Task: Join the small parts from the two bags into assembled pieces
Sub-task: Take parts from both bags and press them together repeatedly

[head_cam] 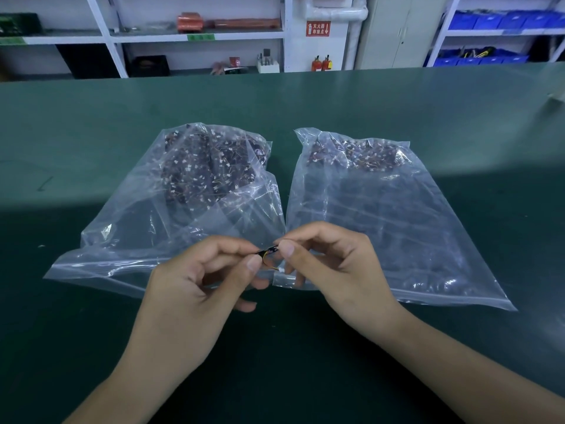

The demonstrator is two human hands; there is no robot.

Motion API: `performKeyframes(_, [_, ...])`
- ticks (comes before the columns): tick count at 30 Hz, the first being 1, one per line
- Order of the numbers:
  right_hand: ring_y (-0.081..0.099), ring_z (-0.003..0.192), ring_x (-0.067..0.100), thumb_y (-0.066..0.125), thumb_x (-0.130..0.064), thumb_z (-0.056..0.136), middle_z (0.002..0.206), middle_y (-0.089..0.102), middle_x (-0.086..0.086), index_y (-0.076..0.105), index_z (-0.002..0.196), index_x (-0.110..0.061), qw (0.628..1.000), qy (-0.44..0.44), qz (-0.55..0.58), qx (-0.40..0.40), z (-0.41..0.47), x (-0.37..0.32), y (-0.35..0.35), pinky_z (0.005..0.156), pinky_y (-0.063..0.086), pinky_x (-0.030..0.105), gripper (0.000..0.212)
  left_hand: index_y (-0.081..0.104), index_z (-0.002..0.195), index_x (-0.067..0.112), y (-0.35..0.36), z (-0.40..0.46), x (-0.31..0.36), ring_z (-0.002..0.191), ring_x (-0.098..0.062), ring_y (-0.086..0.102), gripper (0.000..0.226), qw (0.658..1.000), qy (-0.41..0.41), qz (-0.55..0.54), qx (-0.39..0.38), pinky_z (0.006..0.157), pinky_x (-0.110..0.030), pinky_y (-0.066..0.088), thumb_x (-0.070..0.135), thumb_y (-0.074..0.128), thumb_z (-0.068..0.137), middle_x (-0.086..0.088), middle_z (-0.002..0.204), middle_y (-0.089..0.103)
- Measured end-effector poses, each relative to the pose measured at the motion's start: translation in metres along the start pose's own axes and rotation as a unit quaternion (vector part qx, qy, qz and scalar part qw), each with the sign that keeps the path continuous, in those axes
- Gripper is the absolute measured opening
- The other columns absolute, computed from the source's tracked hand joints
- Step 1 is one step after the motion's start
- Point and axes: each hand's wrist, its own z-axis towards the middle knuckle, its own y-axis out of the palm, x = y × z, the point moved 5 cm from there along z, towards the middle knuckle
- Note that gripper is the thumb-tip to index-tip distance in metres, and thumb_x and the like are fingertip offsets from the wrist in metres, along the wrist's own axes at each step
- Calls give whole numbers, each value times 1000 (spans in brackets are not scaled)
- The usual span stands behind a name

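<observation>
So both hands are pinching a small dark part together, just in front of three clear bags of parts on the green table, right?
Not quite: the head view shows two clear bags, left bag and right bag, not three. Both the left hand and right hand do pinch the small dark part over the green table.

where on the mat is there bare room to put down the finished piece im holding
Bare green mat lies left of the left bag, right of the right bag, beyond both bags toward the shelves, and near you beside the forearms. It is crowded in the middle: the bags nearly touch, and the left hand and right hand pinch the small part there.
</observation>
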Motion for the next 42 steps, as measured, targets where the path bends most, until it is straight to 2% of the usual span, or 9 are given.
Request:
performKeyframes(3, [70, 81, 25, 74, -29, 96, 93, 78, 7, 80, 99, -21, 1000, 3, -11, 1, 0, 1, 0, 64, 59, 34, 10, 77, 96, 34, -3, 1, 1, 81, -20, 81, 2, 1000, 7, 10, 23, 58, -33, 65, 34, 76, 95, -2, 92, 82])
performKeyframes(5, [72, 83, 21, 75, -25, 97, 95, 80, 3, 80, 100, -21, 1000, 6, -28, -5, -1, 2, 0, 64, 61, 40, 7, 77, 98, 33, -4, 1, 2, 81, -20, 80, 8, 999, 10, 19, 27, 58, -33, 65, 41, 77, 97, -2, 92, 81])
performKeyframes(7, [72, 84, 19, 75, -22, 97, 96, 80, 0, 81, 99, -22, 999, 10, -41, -7, -1, 2, -1, 65, 60, 48, 6, 78, 98, 32, -4, 1, 1, 80, -20, 80, 7, 999, 11, 30, 29, 57, -33, 65, 38, 78, 97, -1, 92, 81])
performKeyframes(10, [72, 85, 15, 76, -20, 97, 95, 79, -3, 80, 97, -24, 998, 11, -62, -7, -1, 1, -2, 67, 60, 49, 6, 78, 97, 32, -3, 0, 0, 77, -19, 80, 3, 998, 17, 47, 28, 55, -32, 64, 34, 78, 95, 0, 90, 80])
performKeyframes(17, [69, 85, 18, 73, -14, 99, 91, 75, -2, 74, 94, -17, 994, -2, -112, -18, -2, 2, 2, 68, 57, 30, 6, 75, 94, 34, 0, -1, 2, 74, -14, 78, 8, 996, 37, 83, 20, 54, -28, 63, 41, 74, 98, 5, 86, 79])
performKeyframes(26, [69, 86, 17, 71, -15, 99, 90, 73, -4, 73, 93, -18, 992, -16, -121, -20, -2, 1, 2, 69, 53, 23, 7, 76, 91, 34, 1, -1, 5, 73, -14, 78, 5, 996, 35, 84, 21, 51, -27, 62, 39, 73, 91, 5, 85, 78])
performKeyframes(33, [69, 87, 18, 72, -16, 98, 90, 73, -4, 74, 94, -17, 994, -17, -109, -18, -2, 0, 1, 68, 56, 30, 5, 77, 92, 34, 0, -2, 7, 73, -14, 78, 6, 995, 41, 83, 24, 51, -27, 62, 39, 73, 91, 5, 87, 79])
performKeyframes(36, [69, 87, 17, 71, -15, 98, 89, 73, -4, 73, 93, -16, 991, -30, -127, -26, -2, -1, 1, 70, 55, 27, 5, 76, 91, 34, 0, -2, 5, 73, -14, 78, 9, 995, 47, 89, 19, 51, -27, 62, 41, 74, 96, 5, 86, 78])
performKeyframes(42, [70, 83, 22, 77, -22, 96, 90, 74, -7, 78, 102, -18, 979, -74, -187, -42, 5, -6, -9, 68, 56, 36, 7, 77, 96, 38, -4, -1, 4, 75, -15, 79, 11, 994, 61, 82, 35, 52, -29, 63, 46, 74, 90, 6, 90, 79])
